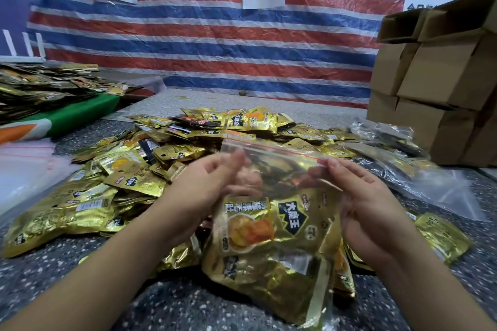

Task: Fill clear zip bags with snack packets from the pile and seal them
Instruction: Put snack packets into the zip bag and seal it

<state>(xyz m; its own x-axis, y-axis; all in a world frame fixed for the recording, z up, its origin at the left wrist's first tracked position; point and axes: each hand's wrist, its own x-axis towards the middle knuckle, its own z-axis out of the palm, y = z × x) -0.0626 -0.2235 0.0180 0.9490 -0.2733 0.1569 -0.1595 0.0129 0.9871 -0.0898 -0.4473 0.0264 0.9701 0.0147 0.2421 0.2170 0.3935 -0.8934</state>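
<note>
- We hold a clear plastic zip bag with a red seal strip [271,196] upright between both hands, just above the grey speckled tabletop [53,263], at the near edge of the pile of gold foil snack packets [161,142].
- The bag is already stuffed with gold packets in its lower half; its mouth points toward 12 o'clock, away from us, and the seal strip runs crosswise from about 10 o'clock to 3 o'clock.
- Our left hand [212,180] sits at the bag's 9 o'clock side, fingers loosely curled and blurred near the left end of the mouth; they seem to touch the film, but we cannot tell whether they pinch it.
- Our right hand [360,196] sits at 3 o'clock, its fingertips [332,165] pinching the right end of the strip, the other fingers relaxed.
- Both hands lie equally near the strip, one at each end, so we judge that sealing calls for pressing along it from one end toward the other.
- More clear bags, filled and empty, [403,158] lie at 2 o'clock beside the brown cardboard boxes [430,75].
</note>
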